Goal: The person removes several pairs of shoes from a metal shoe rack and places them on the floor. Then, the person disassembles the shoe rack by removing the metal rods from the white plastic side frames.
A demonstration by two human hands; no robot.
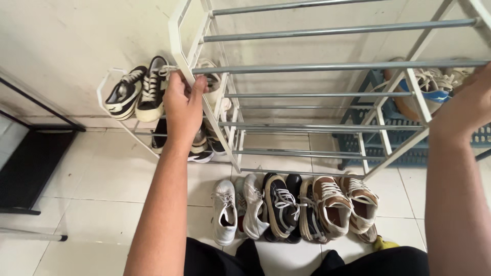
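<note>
Soft, even daylight fills the scene; the pale wall and white floor tiles read bright, close to washed out. Shadows are faint, strongest under the row of shoes on the floor. The metal rack bars carry a dull sheen without hard glare. Focus is fairly sharp throughout. The wide lens bends straight lines near the edges.

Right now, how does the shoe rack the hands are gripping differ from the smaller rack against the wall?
The gripped shoe rack is empty, its grey bars bare; the smaller rack carries black-and-white sneakers. The gripped rack is larger and nearer, held by the left hand and right hand; no hand touches the smaller rack, which sits against the wall. Both have white side frames.
</note>
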